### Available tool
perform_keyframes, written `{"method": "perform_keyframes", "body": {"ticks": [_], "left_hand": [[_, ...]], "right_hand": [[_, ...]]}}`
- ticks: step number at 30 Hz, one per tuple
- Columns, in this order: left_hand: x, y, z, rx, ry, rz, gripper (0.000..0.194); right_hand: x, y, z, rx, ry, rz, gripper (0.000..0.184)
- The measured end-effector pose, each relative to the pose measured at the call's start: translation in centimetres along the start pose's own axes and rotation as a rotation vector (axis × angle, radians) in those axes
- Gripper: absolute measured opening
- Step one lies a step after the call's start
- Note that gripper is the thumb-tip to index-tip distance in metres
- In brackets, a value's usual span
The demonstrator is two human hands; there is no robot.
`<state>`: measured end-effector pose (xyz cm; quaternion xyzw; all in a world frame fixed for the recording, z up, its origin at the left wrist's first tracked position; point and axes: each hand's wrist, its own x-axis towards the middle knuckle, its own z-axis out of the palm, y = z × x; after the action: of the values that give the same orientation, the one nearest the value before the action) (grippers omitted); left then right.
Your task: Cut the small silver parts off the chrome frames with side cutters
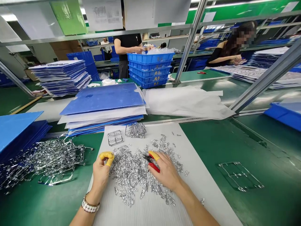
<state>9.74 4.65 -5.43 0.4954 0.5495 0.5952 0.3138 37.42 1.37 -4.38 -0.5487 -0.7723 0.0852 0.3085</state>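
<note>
The right hand point(164, 171) grips red-handled wire cutters point(152, 163) over a heap of small metal pieces point(138, 175) on a white corrugated plastic sheet point(150, 213). The left hand point(101, 174), wearing yellow finger cots point(106, 158), curls narrowly at the heap's left edge; whether it pinches anything cannot be told.

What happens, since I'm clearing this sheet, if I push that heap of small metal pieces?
The heap of small metal pieces will probably slide and scatter easily, as they lie loose on the white sheet. They look light for their size. Their jagged shapes may snag, so clumps could drag together.
</note>
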Motion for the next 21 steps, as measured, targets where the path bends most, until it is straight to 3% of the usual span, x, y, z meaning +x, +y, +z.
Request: {"method": "perform_keyframes", "body": {"ticks": [11,15,21], "left_hand": [[-0.9,0.8,-0.1,0.136,-0.234,0.025,0.003],[-1.7,1.5,0.4,-0.004,-0.268,-0.076,0.014],[-2.2,1.7,2.2,-0.2,-0.195,-0.283,0.043]], "right_hand": [[0.3,-0.3,-0.5,0.039,-0.049,0.052,0.042],[0.3,-1.0,-0.7,0.093,-0.064,0.073,0.04],[0.6,-2.9,-0.8,0.117,-0.132,0.015,0.037]]}}
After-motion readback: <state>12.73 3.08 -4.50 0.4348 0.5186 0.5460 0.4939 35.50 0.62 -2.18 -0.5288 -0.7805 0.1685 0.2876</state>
